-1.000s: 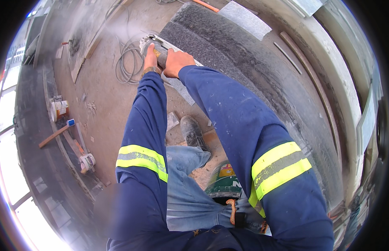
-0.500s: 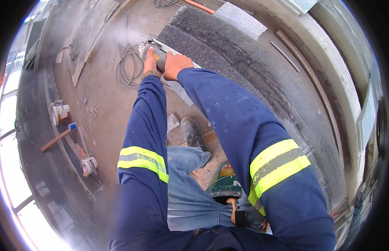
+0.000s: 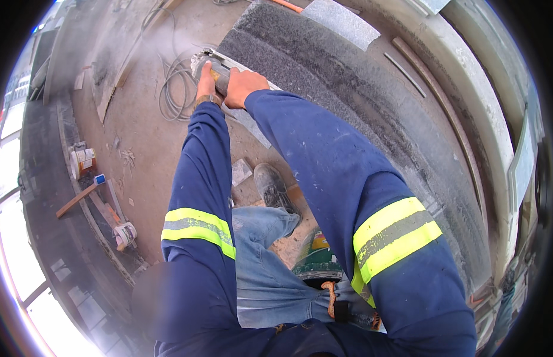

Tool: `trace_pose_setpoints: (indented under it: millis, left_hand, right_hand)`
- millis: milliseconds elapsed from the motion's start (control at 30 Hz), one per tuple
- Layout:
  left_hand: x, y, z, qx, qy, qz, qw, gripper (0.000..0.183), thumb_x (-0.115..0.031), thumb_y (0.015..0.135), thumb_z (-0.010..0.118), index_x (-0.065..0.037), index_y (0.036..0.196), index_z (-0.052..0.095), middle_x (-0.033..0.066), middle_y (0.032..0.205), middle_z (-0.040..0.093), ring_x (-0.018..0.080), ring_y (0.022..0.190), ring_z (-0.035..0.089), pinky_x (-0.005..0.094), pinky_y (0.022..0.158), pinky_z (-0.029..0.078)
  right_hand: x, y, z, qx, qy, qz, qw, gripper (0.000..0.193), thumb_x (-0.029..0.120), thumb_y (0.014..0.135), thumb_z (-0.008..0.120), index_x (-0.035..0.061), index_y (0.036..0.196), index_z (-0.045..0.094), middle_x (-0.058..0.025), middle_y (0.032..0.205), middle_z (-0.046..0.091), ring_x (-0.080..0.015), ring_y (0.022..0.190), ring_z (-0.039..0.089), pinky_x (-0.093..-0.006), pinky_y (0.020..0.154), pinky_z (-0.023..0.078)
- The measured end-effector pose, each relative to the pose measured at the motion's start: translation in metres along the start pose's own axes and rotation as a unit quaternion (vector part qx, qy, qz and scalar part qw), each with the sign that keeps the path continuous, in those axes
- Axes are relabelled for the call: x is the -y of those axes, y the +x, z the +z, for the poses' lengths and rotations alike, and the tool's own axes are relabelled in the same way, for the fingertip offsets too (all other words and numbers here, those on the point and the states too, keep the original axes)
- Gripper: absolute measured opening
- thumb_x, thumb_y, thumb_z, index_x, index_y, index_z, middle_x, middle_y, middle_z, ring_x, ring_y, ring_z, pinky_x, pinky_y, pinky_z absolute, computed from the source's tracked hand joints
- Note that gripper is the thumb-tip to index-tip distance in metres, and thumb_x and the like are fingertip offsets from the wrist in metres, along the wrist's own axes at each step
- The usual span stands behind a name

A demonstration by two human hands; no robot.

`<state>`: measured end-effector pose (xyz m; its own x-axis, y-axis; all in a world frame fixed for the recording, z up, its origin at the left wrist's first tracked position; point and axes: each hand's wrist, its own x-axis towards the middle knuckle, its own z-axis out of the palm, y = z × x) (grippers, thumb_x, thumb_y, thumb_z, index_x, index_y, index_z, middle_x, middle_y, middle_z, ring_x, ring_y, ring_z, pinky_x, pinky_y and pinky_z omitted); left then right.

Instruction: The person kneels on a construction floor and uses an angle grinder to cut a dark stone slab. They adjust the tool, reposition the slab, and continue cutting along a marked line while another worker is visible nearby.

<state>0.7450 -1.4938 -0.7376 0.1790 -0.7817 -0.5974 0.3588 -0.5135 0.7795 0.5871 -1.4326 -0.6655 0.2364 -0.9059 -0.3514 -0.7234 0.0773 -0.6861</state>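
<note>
Both my hands grip a dusty grey angle grinder (image 3: 219, 75) with a yellow patch, at the far left end of a dark grey stone slab (image 3: 342, 89). My left hand (image 3: 206, 82) is wrapped round it toward the front, thumb on top. Behind it, my right hand (image 3: 245, 87) closes on the rear of the body. A pale strip (image 3: 232, 62) runs along the slab's edge beside the tool. The grinder's disc cannot be made out. Whitish dust hangs in the air ahead of the tool.
A coiled cable (image 3: 176, 92) lies on the floor left of the grinder. At left are a white bucket (image 3: 83, 162), a blue-headed hammer (image 3: 80, 199) and a small white container (image 3: 125, 234). A green bucket (image 3: 318, 262) stands by my legs. A light stone piece (image 3: 341, 22) rests on the slab's far end.
The view has shifted a little, so the surroundings sit slightly farther left and up. My hands and the grinder stay by the slab's edge, with the same grip.
</note>
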Motion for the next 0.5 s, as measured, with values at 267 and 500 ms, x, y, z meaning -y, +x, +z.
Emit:
trace_pose_setpoints:
  millis: [267, 500]
  left_hand:
    - [0.002, 0.006, 0.002, 0.009, -0.005, -0.004, 1.000, 0.044, -0.049, 0.092, 0.059, -0.008, 0.107, 0.063, 0.0103, 0.101, 0.071, 0.0281, 0.088, 0.069, 0.0432, 0.083, 0.055]
    - [0.006, 0.018, -0.011, -0.002, 0.006, -0.005, 1.000, 0.046, -0.049, 0.092, 0.059, -0.007, 0.109, 0.062, 0.0104, 0.101, 0.070, 0.0286, 0.087, 0.069, 0.0442, 0.082, 0.055]
  right_hand:
    - [-0.003, 0.003, 0.000, -0.004, -0.013, 0.009, 1.000, 0.057, 0.026, 0.075, 0.069, 0.0004, 0.124, 0.053, -0.0200, 0.108, 0.069, -0.0343, 0.103, 0.068, -0.0410, 0.090, 0.054]
    - [-0.001, -0.001, 0.000, 0.002, -0.008, 0.005, 1.000, 0.058, 0.025, 0.075, 0.069, 0.0003, 0.125, 0.053, -0.0206, 0.110, 0.069, -0.0349, 0.104, 0.068, -0.0416, 0.090, 0.054]
